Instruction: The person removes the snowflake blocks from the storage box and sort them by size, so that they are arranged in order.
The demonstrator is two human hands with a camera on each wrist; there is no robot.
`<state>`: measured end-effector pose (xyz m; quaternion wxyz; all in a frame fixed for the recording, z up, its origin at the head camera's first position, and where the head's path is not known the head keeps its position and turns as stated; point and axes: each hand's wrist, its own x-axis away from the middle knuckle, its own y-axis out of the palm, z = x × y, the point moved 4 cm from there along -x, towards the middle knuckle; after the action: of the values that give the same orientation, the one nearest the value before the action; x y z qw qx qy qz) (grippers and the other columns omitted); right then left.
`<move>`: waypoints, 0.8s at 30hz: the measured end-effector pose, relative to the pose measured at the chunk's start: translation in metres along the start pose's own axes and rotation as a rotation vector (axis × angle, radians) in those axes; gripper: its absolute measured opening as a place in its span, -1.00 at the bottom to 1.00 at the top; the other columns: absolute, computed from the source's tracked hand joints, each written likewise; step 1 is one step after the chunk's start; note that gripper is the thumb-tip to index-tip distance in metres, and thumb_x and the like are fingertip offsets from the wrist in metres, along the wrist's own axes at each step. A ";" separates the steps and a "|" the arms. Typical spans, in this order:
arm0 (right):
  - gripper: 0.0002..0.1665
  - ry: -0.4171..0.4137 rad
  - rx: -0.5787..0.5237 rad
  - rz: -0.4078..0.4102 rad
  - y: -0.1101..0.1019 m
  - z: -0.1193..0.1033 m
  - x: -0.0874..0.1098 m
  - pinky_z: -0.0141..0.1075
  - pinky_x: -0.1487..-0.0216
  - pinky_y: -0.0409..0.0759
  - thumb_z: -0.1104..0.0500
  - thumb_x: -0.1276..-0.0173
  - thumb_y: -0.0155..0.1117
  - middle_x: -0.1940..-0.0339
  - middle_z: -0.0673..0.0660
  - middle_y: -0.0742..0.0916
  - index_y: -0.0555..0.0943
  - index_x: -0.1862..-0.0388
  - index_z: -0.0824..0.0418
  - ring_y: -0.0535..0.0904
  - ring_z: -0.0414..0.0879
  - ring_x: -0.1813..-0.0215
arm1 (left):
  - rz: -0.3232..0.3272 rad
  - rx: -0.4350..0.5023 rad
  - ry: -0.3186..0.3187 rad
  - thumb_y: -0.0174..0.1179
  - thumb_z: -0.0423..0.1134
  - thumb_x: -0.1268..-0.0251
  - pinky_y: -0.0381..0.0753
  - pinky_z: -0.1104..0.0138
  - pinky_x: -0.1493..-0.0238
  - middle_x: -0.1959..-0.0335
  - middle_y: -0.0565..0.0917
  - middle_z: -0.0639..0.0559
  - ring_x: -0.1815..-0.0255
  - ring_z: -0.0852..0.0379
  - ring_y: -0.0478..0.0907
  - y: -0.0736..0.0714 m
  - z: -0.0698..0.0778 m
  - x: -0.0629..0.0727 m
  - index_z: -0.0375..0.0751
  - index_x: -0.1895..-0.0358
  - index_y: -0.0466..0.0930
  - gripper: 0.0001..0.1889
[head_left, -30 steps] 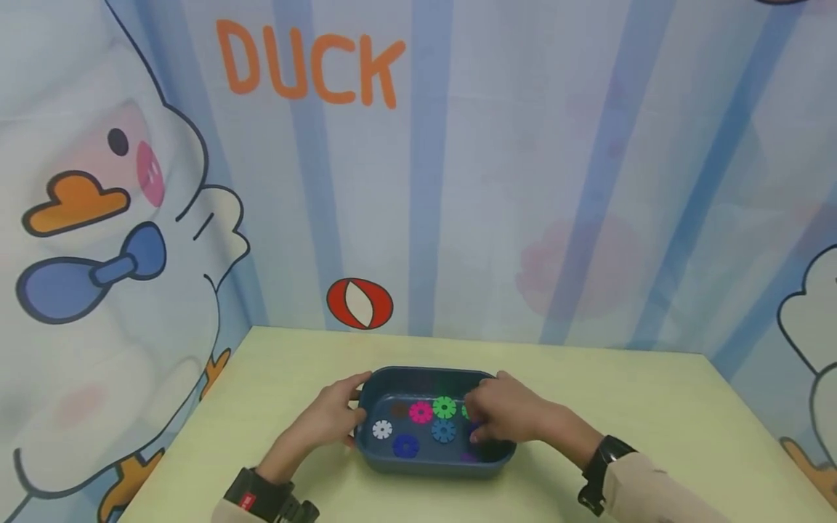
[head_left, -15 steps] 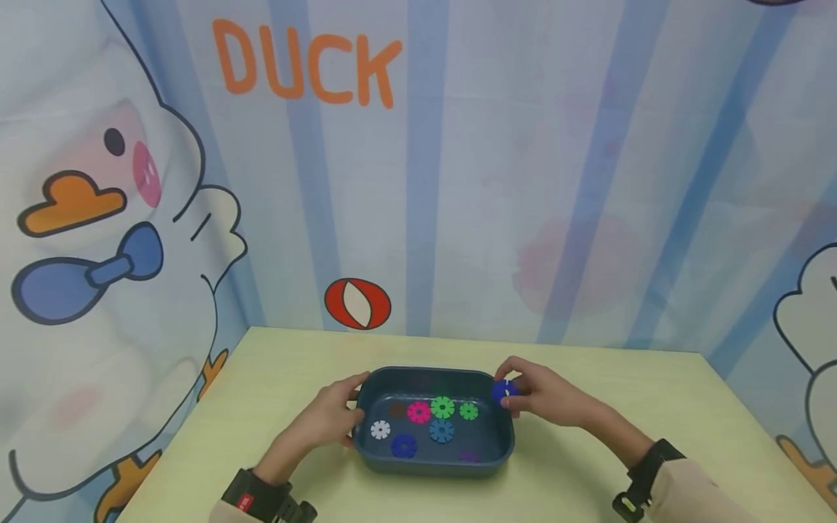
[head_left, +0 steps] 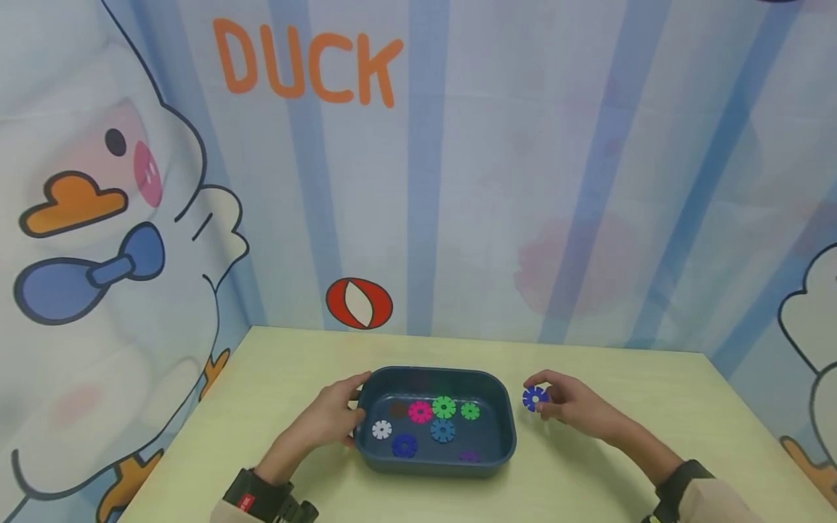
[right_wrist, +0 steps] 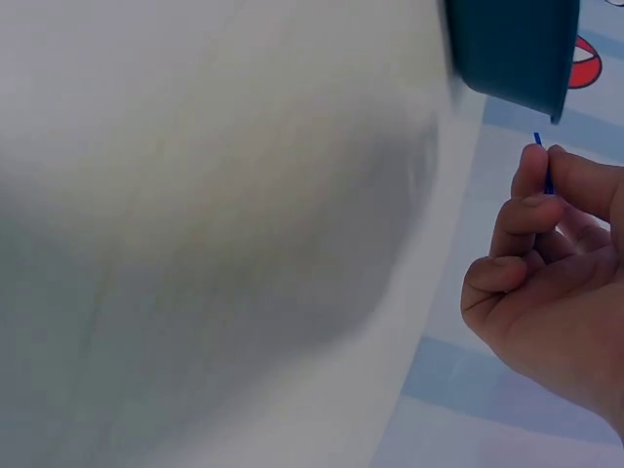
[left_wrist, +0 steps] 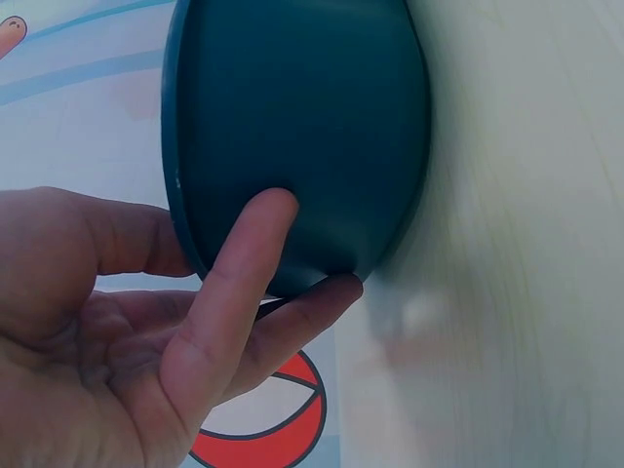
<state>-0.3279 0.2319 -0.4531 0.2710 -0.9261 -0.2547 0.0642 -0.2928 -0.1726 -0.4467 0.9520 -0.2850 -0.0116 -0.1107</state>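
- The right hand (head_left: 575,405) pinches a bright-blue, round, notched plastic disc (head_left: 528,399) between thumb and finger, holding it up just right of the tray, apart from its rim
- The left hand (head_left: 329,415) grips the left end of the dark blue-grey, rounded rectangular tray (head_left: 439,468), fingers against the outer wall
- The tray rests on the pale-yellow bench (head_left: 628,378); inside lie other notched discs: a white disc (head_left: 375,429), a pink disc (head_left: 414,412), two green discs (head_left: 437,407), a brown disc (head_left: 399,410), a teal-blue disc (head_left: 436,431), a deep-blue disc (head_left: 396,447) and a purple disc (head_left: 469,456)
- The step in hand seems to be carrying one disc outside the tray while the left hand steadies it
- The next move, as I judge it, calls for keeping that edge pinch firm, the thin disc clear of the rim, and the tray steady
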 end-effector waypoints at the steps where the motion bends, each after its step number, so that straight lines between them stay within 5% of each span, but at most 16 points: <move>1: -0.52 0.000 -0.009 -0.009 0.002 0.003 0.000 -0.41 0.38 0.50 0.38 -0.49 0.25 0.39 0.10 0.65 0.49 -0.35 0.44 0.53 -0.10 0.32 | -0.001 0.000 0.000 0.13 -0.63 -0.29 0.82 0.16 0.59 -0.35 0.54 -0.57 0.03 -0.21 0.79 0.000 0.000 0.000 -0.36 -0.60 0.28 -0.25; 12: -0.53 0.014 0.057 -0.055 0.015 0.015 -0.002 -0.46 0.46 0.38 0.41 -0.43 0.27 0.45 0.15 0.69 0.58 -0.30 0.43 0.46 -0.19 0.45 | -0.005 0.011 0.000 0.12 -0.62 -0.30 0.83 0.15 0.58 -0.35 0.54 -0.57 0.03 -0.20 0.78 -0.001 0.000 0.001 -0.36 -0.61 0.27 -0.25; 24: -0.57 0.008 0.174 -0.039 0.023 0.017 -0.002 -0.48 0.50 0.32 0.30 -0.43 0.38 0.52 -0.03 0.60 0.64 -0.25 0.37 0.39 -0.26 0.49 | -0.008 0.006 -0.001 0.12 -0.62 -0.30 0.83 0.16 0.57 -0.37 0.52 -0.57 0.03 -0.22 0.79 -0.002 0.001 0.002 -0.35 -0.61 0.27 -0.24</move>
<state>-0.3239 0.2223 -0.4795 0.3524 -0.8942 -0.2650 0.0770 -0.2916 -0.1740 -0.4451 0.9525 -0.2820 -0.0135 -0.1144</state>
